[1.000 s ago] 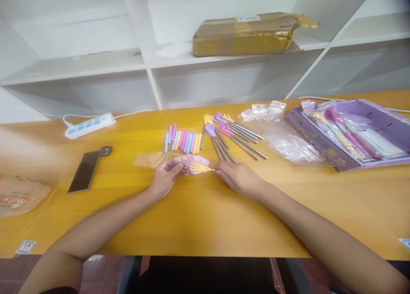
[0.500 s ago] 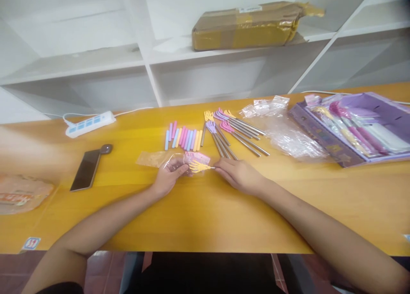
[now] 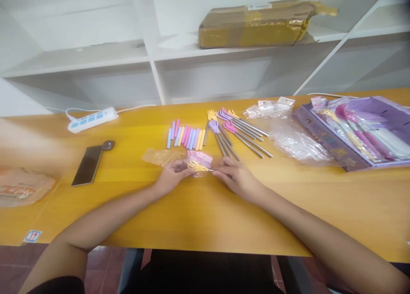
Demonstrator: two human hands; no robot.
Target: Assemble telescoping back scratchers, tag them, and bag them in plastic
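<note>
Between my hands is a back scratcher with a yellow claw-shaped head (image 3: 197, 166) and a thin metal rod. My left hand (image 3: 174, 173) pinches the claw tips between thumb and fingers. At the rod end, my right hand (image 3: 236, 177) is closed on the shaft, which its fingers partly hide. Under and behind the yellow head lies a clear bag with a pink card (image 3: 200, 158). Just beyond my hands are several back scratchers (image 3: 238, 129) with yellow, purple and pink heads on metal rods. Left of them, several coloured handle sleeves (image 3: 188, 137) lie in a row.
At right stands a purple box (image 3: 339, 147) holding bagged back scratchers, beside a heap of clear plastic bags (image 3: 301, 142). A phone (image 3: 87, 165), a power strip (image 3: 92, 119) and an orange-printed bag (image 3: 24, 187) lie at left. A taped carton (image 3: 256, 27) sits on the shelf.
My left fingers have shifted from the clear bag onto the yellow claw tips. My right hand keeps its hold on the rod. The view has shifted slightly.
</note>
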